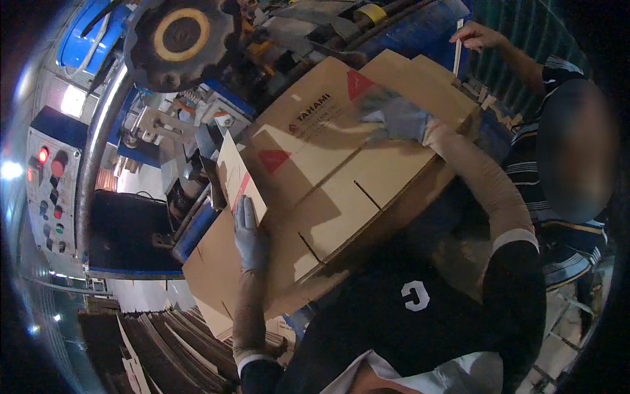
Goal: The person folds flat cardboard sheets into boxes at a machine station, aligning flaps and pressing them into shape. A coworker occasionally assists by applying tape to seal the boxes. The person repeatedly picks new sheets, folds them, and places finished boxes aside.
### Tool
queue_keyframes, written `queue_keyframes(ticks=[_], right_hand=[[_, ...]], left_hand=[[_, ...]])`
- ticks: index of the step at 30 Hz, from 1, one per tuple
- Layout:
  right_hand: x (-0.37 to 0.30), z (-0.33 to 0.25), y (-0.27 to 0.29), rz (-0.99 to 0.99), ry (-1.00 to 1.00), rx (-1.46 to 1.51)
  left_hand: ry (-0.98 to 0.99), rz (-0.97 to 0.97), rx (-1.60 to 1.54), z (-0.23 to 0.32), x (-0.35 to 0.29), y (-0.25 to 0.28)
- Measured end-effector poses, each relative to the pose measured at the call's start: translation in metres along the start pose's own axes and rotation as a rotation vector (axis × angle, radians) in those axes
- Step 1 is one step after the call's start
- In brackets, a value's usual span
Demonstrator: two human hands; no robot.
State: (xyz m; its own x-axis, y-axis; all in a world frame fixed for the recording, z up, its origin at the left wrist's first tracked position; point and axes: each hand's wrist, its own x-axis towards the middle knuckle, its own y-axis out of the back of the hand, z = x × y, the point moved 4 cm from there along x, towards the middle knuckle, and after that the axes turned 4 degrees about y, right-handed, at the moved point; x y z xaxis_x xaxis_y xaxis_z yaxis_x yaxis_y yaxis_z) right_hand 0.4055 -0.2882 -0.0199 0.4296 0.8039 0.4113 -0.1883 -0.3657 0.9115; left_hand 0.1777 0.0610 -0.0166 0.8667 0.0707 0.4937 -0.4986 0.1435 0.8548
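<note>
Left hand (251, 240), fingers straight, touches a flap (237, 180) on flattened cartons (318, 203); right hand (401, 119), blurred, looks spread.

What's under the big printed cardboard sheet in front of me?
Below the near edge of the printed cardboard sheet, more brown cardboard shows. The sheet covers the rest, so I can't tell how many layers there are or what supports them.

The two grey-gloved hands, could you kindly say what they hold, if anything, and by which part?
The left hand touches the raised tan cardboard panel at its lower end, grip unclear; the right hand is blurred, its hold unclear.
</note>
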Motion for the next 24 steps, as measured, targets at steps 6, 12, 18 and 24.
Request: queue_keyframes(ticks=[6, 12, 18, 24], right_hand=[[0.062, 0.017, -0.025, -0.12, -0.006, -0.024], [0.085, 0.016, -0.038, -0.061, -0.143, 0.038], [0.091, 0.015, -0.042, -0.01, -0.18, -0.061], [0.092, 0.015, -0.045, 0.119, -0.154, -0.013]], left_hand=[[-0.009, 0.131, 0.191, -0.03, 0.063, -0.023], [0.019, 0.161, 0.272, -0.038, 0.084, -0.031], [0.083, 0.208, 0.338, -0.037, 0.092, -0.03], [0.062, 0.294, 0.349, -0.026, 0.09, -0.028]])
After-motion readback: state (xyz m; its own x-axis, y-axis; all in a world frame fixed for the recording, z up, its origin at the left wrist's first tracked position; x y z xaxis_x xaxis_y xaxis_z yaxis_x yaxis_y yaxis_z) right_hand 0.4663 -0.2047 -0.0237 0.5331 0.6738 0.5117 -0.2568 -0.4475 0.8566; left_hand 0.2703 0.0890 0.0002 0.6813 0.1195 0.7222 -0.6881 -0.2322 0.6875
